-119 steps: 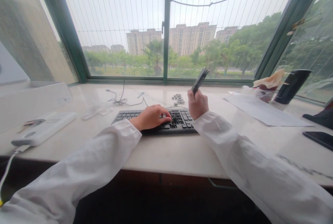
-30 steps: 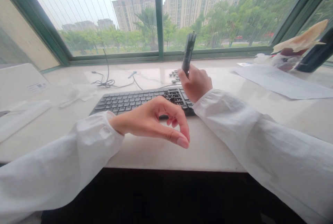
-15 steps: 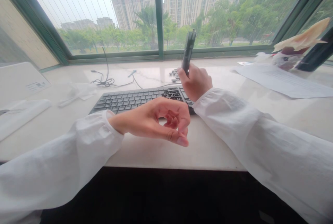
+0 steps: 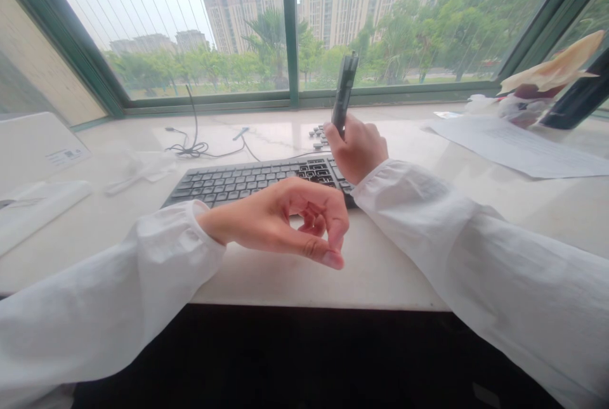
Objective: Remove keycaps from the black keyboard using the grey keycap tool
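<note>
My right hand (image 4: 358,150) is closed around a dark, slim, stick-shaped tool (image 4: 345,89), which stands nearly upright with its top above the fist. I cannot make out its exact kind, and its lower end is hidden. In front of the keyboard (image 4: 228,182), my left hand (image 4: 295,222) is curled, thumb and forefinger pressed together at the tips. Anything in that pinch is too small or hidden to tell. Some keycaps are off the keyboard's right part, where dark sockets show. Beyond it lie several loose keycaps (image 4: 318,136), partly covered by my right hand.
A coiled black cable (image 4: 193,149) and a small blue-tipped piece (image 4: 241,134) lie behind the keyboard. Crumpled clear plastic (image 4: 140,171) and a white box (image 4: 40,146) are at left. Paper sheets (image 4: 518,146) and a dark cylinder (image 4: 580,95) are at right, below the window (image 4: 293,35).
Almost nothing differs. The view has shifted very slightly, and both hands keep their pose and place.
</note>
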{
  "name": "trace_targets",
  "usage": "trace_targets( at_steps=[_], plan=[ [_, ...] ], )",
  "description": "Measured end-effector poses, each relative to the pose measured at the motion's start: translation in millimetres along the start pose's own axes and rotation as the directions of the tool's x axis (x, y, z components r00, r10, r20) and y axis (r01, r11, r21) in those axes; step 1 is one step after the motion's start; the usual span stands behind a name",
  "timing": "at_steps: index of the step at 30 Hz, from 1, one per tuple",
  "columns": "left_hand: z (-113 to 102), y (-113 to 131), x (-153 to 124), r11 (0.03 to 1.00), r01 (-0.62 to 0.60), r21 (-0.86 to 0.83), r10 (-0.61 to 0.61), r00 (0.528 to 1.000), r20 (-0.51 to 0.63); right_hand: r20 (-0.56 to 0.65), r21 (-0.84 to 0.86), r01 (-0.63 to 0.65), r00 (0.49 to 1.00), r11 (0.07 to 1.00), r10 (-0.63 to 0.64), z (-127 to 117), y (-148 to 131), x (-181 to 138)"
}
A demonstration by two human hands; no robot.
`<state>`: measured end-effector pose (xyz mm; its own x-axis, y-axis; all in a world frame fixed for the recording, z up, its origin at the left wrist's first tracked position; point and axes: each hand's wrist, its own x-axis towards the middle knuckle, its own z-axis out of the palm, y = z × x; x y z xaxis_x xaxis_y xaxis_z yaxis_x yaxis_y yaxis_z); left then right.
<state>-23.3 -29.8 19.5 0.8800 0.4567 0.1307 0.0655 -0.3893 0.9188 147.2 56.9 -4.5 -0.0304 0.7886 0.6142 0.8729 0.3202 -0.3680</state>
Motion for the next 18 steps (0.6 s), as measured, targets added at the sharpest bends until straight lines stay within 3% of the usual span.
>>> trace_targets(
  at_steps=[18],
  plan=[
    [1.6, 2.7, 0.7, 0.996, 0.089, 0.01, -0.09, 0.995, 0.052, 0.004, 0.011, 0.006, 1.0, 1.0, -0.006, -0.1, -1.0, -0.4]
  ],
)
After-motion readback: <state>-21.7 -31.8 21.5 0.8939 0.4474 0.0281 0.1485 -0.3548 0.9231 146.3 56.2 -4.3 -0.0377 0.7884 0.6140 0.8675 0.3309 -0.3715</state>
